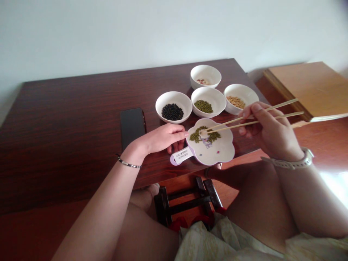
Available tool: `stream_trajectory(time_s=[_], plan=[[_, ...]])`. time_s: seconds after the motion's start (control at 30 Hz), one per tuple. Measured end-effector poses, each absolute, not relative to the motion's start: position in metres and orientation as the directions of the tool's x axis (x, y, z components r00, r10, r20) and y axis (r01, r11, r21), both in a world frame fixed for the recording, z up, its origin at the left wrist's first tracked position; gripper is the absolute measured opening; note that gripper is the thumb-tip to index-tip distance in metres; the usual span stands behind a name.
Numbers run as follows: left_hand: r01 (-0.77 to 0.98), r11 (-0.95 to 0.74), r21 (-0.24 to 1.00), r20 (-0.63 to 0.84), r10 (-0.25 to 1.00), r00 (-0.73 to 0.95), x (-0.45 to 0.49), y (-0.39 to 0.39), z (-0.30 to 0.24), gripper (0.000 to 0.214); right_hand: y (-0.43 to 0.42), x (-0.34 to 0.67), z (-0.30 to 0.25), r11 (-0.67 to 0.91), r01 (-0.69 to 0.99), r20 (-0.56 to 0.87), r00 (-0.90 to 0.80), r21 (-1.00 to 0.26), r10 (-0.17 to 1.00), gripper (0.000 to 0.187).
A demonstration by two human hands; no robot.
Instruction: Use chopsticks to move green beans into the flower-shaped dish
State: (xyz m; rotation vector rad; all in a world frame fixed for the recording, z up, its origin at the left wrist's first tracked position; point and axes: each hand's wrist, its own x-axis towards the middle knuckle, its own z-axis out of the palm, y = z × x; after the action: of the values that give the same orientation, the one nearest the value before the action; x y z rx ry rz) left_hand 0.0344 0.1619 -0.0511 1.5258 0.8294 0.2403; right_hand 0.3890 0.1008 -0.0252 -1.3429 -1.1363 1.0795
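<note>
A white flower-shaped dish [223, 148] with a lilac rim and a labelled handle rests at the table's front edge. Green mung beans [214, 136] lie in it, with a small whitish piece [203, 134] among them. My left hand [165, 137] grips the dish's left rim near the handle, its lower fingers curled. Pinched in my right hand [272, 128] is a pair of wooden chopsticks [228, 128]. Their tips meet at the whitish piece; whether they clamp it I cannot tell.
Behind the dish stand white bowls of black beans [172, 112], mung beans [203, 106], yellowish beans [236, 102] and reddish-white pieces [202, 82]. A black phone [132, 127] lies left on the dark wooden table [76, 119]. A lighter wooden surface [312, 83] is at right, a dark stool [187, 201] below.
</note>
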Motion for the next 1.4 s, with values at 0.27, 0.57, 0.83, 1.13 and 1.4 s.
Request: stream_trajectory(time_s=[0.27, 0.57, 0.83, 1.13, 1.4], plan=[[0.356, 0.099, 0.929, -0.337, 0.619, 0.709, 0.035, 0.161, -0.049, 0.048, 0.101, 0.387, -0.023, -0.009, 0.077, 0.004, 0.163, -0.997, 0.987, 0.043], [0.329, 0.097, 0.939, -0.316, 0.617, 0.720, 0.034, 0.161, -0.052, 0.046, 0.108, 0.394, -0.027, 0.169, 0.006, 0.160, 0.361, -0.986, 0.919, 0.040], [0.348, 0.090, 0.933, -0.327, 0.616, 0.717, 0.034, 0.162, -0.052, 0.048, 0.114, 0.405, -0.025, 0.182, 0.027, 0.179, 0.375, -0.983, 0.909, 0.043], [0.350, 0.099, 0.932, -0.334, 0.614, 0.715, 0.034, 0.162, -0.051, 0.051, 0.107, 0.409, -0.018, -0.032, 0.025, -0.026, 0.217, -0.999, 0.976, 0.047], [0.363, 0.099, 0.927, -0.343, 0.618, 0.708, 0.034, 0.162, -0.051, 0.051, 0.106, 0.404, -0.019, -0.112, 0.003, -0.110, 0.159, -0.994, 0.981, 0.047]])
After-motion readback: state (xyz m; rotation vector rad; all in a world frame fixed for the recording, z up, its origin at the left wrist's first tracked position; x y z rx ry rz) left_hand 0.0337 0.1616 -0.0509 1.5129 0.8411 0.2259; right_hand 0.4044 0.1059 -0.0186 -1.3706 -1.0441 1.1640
